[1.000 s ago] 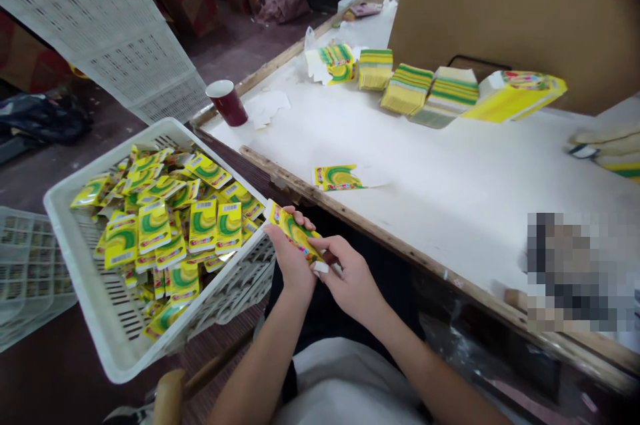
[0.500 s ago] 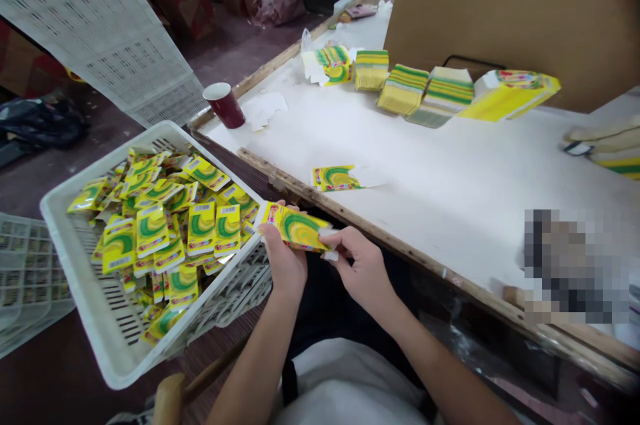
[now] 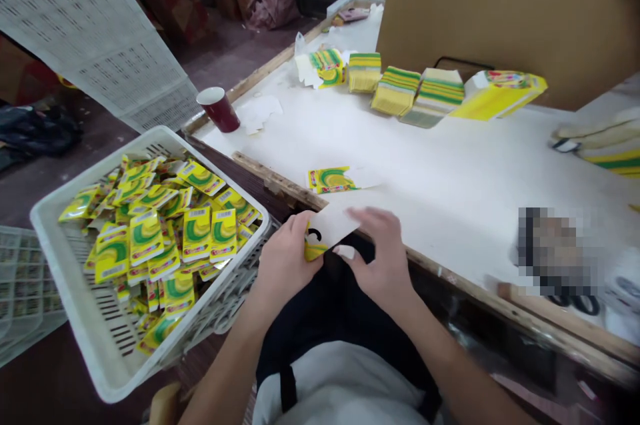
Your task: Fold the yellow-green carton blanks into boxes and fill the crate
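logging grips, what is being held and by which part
The left hand grips a yellow-green carton by its left end; whether the right hand touches the white panel cannot be told.

Packets [image 3: 146, 236] in crate [image 3: 80, 308], crate left of table [image 3: 450, 178]

The left grip [image 3: 286, 255] hides one end of the carton [image 3: 316, 252]. Blur at the fingertips of the right grip [image 3: 383, 255] leaves unclear whether they pinch the white flap [image 3: 336, 221] or only touch it. In the crate [image 3: 75, 305], upper packs [image 3: 146, 236] cover those beneath; their fine print is too small to read. On the worktop [image 3: 450, 175], a pixelated patch [image 3: 555, 245] masks something; black loops [image 3: 585, 305] show below it. The right edge cuts off a striped stack [image 3: 607, 145], the top edge the cardboard [image 3: 505, 18].
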### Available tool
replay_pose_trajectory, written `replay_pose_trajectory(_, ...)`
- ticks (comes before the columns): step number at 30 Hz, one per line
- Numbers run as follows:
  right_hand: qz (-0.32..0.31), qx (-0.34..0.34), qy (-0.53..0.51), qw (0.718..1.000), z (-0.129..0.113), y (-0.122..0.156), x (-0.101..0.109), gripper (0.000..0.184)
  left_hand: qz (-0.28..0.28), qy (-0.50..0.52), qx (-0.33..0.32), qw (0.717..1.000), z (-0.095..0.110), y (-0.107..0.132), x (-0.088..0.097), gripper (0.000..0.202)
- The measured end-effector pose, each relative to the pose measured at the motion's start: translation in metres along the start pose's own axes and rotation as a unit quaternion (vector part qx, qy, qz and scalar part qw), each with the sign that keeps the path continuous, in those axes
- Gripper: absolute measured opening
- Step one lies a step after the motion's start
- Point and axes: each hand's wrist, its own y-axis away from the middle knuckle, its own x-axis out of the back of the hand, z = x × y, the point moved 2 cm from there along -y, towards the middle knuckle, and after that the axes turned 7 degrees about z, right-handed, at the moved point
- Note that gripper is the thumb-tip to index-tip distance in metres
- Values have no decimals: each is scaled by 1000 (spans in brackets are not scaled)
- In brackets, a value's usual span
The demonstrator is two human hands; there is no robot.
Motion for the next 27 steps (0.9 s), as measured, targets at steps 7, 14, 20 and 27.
replay_pose_trajectory(7,-89,-358,-390,844,5,11,-27,40,68,50,-82,993,10,11,-20,68)
replay_pose_trajectory(14,-117,-331,-383,855,9,4,-25,52,119,76,-95,985,12,13,-24,58)
replay_pose_trajectory(20,-170,-131,-158,964,-5,14,-18,68,58,108,-89,988,6,13,-31,31)
replay_pose_trajectory(27,-114,-54,-93,988,4,9,-10,49,129,59,-31,989,3,10,-26,63)
